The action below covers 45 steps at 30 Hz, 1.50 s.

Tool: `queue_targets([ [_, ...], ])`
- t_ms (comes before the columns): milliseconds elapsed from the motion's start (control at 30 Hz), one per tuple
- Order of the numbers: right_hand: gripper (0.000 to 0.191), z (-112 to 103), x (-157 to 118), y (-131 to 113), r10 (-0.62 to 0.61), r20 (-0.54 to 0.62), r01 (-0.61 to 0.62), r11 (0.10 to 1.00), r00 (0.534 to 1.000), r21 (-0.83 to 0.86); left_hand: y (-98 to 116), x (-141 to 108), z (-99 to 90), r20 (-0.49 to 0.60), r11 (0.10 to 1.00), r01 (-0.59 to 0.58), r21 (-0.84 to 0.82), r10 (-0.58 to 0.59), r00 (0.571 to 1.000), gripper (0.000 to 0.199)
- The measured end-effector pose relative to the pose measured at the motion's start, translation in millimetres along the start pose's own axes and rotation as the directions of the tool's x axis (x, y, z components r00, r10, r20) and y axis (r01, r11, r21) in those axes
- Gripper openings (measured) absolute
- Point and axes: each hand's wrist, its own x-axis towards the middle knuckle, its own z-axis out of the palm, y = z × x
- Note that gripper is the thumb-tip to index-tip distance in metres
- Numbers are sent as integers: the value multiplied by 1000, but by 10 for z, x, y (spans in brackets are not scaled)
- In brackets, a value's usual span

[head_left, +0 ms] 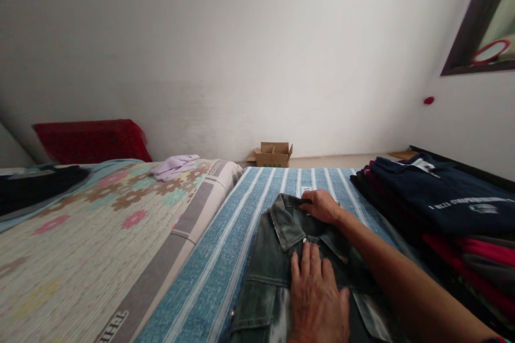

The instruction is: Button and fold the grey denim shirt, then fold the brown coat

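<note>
A dark grey-green denim jacket (257, 289) with a pointed collar and pale patches lies front up, its lower part running out of the picture. My left hand (319, 295) rests flat on the jacket's front, fingers stretched out just below the top button. At the back of the collar, my right hand (324, 206) is closed on the fabric, with its fingertips partly tucked out of sight. Under the jacket is a blue striped sheet (225, 241).
Folded clothes stand in a pile at the right, topped by a navy garment (446, 193). On the left, a flowered bed cover (161, 241) carries a lilac cloth (175, 167) and a black garment (44, 187). An open cardboard box (274, 156) sits by the wall.
</note>
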Motion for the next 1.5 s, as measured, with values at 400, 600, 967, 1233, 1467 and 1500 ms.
queue_targets([
  [400,21,177,53,141,75,21,-75,997,997,12,-67,18,53,130,999,50,-16,-48,990,76],
  [600,20,306,61,163,98,32,-97,995,995,-33,-138,50,206,101,999,54,-1,-53,993,73],
  [967,32,211,-146,-285,-52,-74,40,988,996,-152,-210,60,337,51,999,8,43,-10,999,72],
  [1233,38,373,-199,-273,-12,-26,8,991,1000,-130,-207,57,301,39,999,-9,46,7,999,69],
  [1467,35,169,-670,-211,154,-122,-169,977,981,-131,-197,58,318,9,997,3,74,-3,1000,69],
  [1500,36,199,-738,-181,177,-111,-190,974,978,-123,-195,60,321,10,997,1,78,-1,1000,69],
])
